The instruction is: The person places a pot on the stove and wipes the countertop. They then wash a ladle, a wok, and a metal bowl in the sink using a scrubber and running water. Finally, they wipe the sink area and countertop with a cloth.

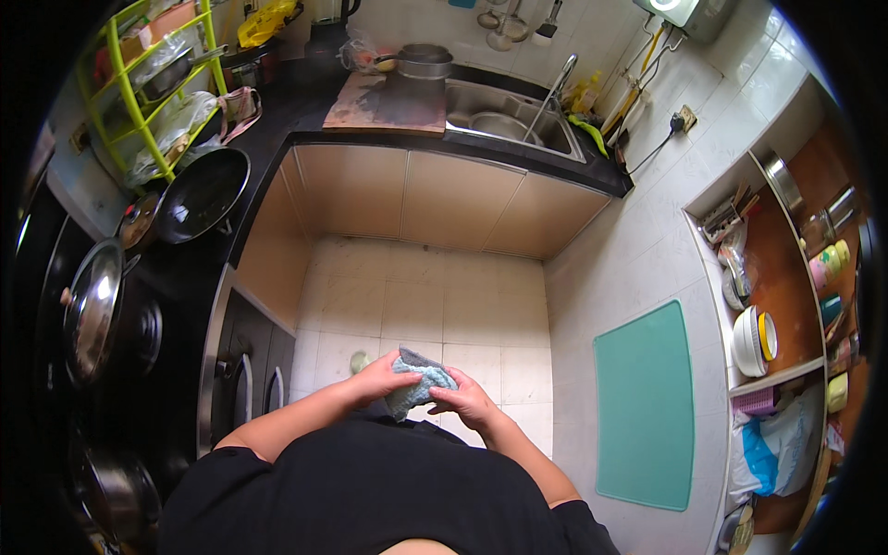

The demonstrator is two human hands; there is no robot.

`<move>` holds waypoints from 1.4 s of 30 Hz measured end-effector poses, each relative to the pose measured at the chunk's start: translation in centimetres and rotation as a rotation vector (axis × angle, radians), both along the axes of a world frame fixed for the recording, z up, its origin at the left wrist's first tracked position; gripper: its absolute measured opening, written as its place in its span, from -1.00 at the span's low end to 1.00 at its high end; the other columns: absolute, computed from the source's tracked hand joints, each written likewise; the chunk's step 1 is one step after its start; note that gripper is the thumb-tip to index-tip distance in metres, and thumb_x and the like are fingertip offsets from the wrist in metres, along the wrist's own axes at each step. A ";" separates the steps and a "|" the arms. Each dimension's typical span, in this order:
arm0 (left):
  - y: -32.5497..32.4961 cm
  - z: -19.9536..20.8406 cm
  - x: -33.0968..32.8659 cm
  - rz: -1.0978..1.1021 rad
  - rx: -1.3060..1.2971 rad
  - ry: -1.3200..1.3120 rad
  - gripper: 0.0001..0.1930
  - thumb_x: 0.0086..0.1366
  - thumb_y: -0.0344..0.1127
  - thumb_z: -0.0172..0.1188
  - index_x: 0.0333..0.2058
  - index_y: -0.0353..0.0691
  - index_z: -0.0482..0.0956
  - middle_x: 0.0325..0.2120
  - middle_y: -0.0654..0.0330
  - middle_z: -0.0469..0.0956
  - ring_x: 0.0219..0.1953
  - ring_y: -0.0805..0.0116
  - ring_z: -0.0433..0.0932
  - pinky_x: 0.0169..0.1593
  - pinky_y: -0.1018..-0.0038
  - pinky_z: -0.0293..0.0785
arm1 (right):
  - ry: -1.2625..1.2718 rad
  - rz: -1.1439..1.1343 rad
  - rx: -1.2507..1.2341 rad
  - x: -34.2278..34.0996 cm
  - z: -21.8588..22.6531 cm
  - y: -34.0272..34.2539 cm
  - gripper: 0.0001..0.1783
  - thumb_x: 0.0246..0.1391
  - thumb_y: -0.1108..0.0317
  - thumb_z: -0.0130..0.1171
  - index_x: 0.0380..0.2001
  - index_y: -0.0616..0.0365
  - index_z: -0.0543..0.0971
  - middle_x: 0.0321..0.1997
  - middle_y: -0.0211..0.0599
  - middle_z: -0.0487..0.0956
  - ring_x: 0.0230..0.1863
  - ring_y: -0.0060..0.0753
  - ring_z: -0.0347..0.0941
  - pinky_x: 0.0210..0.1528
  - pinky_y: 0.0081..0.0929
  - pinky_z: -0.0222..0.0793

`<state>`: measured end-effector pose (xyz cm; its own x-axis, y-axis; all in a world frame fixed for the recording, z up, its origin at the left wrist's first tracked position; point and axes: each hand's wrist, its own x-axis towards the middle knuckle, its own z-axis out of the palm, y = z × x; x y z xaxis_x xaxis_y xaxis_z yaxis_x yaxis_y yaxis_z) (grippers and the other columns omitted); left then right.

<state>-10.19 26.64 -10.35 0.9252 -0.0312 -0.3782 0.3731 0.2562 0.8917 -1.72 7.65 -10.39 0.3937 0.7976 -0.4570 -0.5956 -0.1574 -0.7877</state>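
In front of my body, over the tiled floor, I hold a bunched cleaning cloth [416, 381], light blue with a grey part at its top. My left hand [375, 381] grips its left side, the thumb lying over the fabric. On the other side my right hand [465, 400] has its fingers closed on the cloth's right edge. Part of the fingers of both hands is hidden behind the folds.
Ahead, a dark counter carries a wooden board [370, 104], a steel pot [425, 63] and a sink [564, 139]. At left are a black wok [203, 194], a glass lid [95, 301] and a green rack [129, 88]. Shelves [786, 370] with bowls line the right.
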 end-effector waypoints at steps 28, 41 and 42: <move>32.7 3.0 43.4 0.585 -0.380 -0.302 -0.64 0.21 -0.39 0.03 -0.01 -0.19 0.26 -0.11 0.22 0.40 -0.08 0.37 0.41 -0.02 0.37 0.35 | -0.095 -0.403 -0.194 50.8 -1.5 21.1 -0.67 0.16 0.24 -0.07 -0.07 0.20 0.35 -0.14 -0.18 0.48 -0.21 -0.36 0.48 -0.34 -0.51 0.46; 36.5 -4.7 62.1 0.547 1.332 0.021 -0.59 0.08 -0.31 0.11 -0.05 -0.18 0.35 -0.14 -0.01 0.36 -0.06 -0.01 0.32 0.00 0.26 0.26 | -0.359 -0.401 -0.770 93.4 -8.6 20.4 -0.51 0.03 0.11 0.02 -0.07 0.26 0.33 -0.24 -0.19 0.42 -0.24 -0.29 0.34 -0.26 -0.26 0.39; 36.2 -5.1 62.8 0.586 1.423 -0.005 -0.59 0.05 -0.35 0.10 -0.06 -0.13 0.33 -0.16 0.01 0.33 -0.08 -0.06 0.28 -0.02 0.20 0.24 | -0.353 -0.308 -0.847 94.6 -9.6 20.5 -0.52 0.03 0.13 0.02 -0.11 0.30 0.34 -0.30 -0.16 0.41 -0.29 -0.25 0.37 -0.31 -0.23 0.42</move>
